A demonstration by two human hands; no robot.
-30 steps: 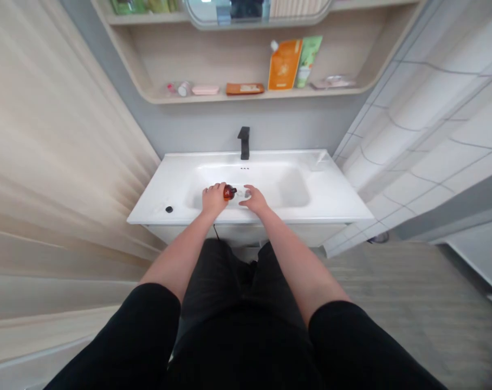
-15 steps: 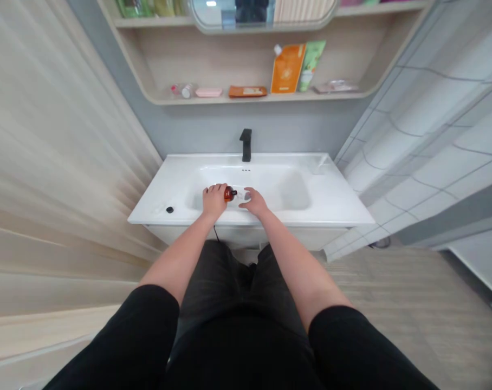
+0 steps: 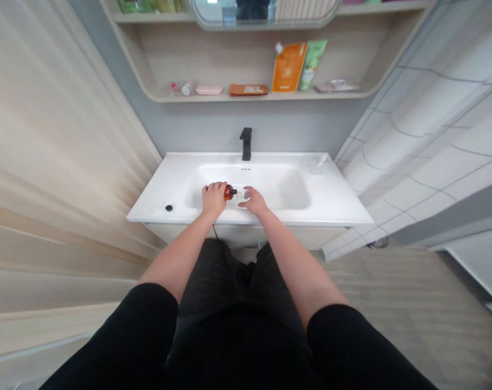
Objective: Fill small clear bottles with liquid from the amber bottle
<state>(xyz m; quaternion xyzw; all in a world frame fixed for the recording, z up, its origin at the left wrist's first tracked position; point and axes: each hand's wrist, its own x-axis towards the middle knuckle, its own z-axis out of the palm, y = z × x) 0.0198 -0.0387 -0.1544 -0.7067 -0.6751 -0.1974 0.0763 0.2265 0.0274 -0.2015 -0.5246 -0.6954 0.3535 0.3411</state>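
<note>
My left hand point(image 3: 214, 199) is closed around a small amber bottle point(image 3: 228, 192) with a dark neck. The bottle is tipped on its side, neck pointing right. Facing it, my right hand point(image 3: 254, 202) grips a small clear container point(image 3: 243, 194) between thumb and fingers, its mouth close to the bottle's neck. Whether the two touch, or liquid passes between them, is too small to tell. Both hands are over the front part of the white sink point(image 3: 270, 176). A black cap point(image 3: 169, 208) lies on the counter to the left.
A black faucet point(image 3: 246, 144) rises behind the basin. A clear item point(image 3: 319, 164) stands at the counter's back right. Above, a shelf point(image 3: 181, 99) carries an orange pouch point(image 3: 289, 67), a green tube point(image 3: 312, 64) and small packets. A pale curtain point(image 3: 59, 135) hangs at left.
The bottle and the clear container keep nearly the same position and tilt in my hands. The whole view has shifted very slightly.
</note>
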